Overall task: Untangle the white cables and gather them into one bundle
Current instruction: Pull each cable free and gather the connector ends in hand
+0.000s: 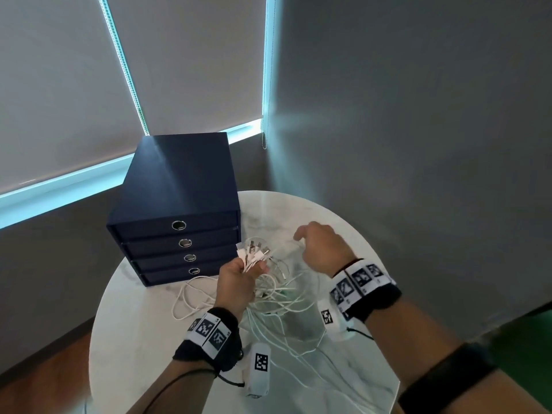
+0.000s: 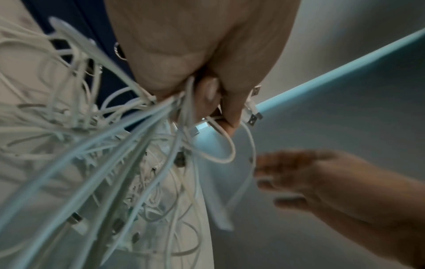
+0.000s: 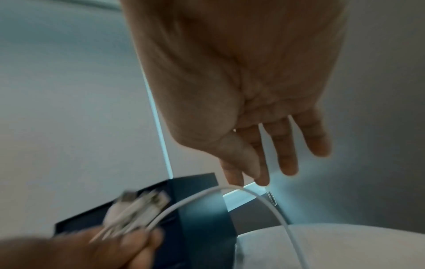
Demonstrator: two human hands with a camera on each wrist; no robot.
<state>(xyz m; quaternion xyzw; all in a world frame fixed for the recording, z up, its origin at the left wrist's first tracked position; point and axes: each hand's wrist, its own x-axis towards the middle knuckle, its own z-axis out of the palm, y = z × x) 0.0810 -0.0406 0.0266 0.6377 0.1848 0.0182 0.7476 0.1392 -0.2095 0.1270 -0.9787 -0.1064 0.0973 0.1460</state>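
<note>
Round white table (image 1: 143, 333), navy drawer box (image 1: 179, 210) at its far left edge. My left hand (image 1: 236, 282) clutches the white cables (image 1: 277, 294) by their plug ends mid-table; my right hand (image 1: 322, 249) hangs loose-fingered, one strand draped under its fingertips (image 3: 234, 177).

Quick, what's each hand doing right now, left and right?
Left hand: gripping a bunch of white cables near their plug ends.
Right hand: open, fingers extended; one cable arcs just under the fingertips, not gripped.

Tangled white cables (image 1: 277, 291) sprawl on the table, plug ends bunched upward.
</note>
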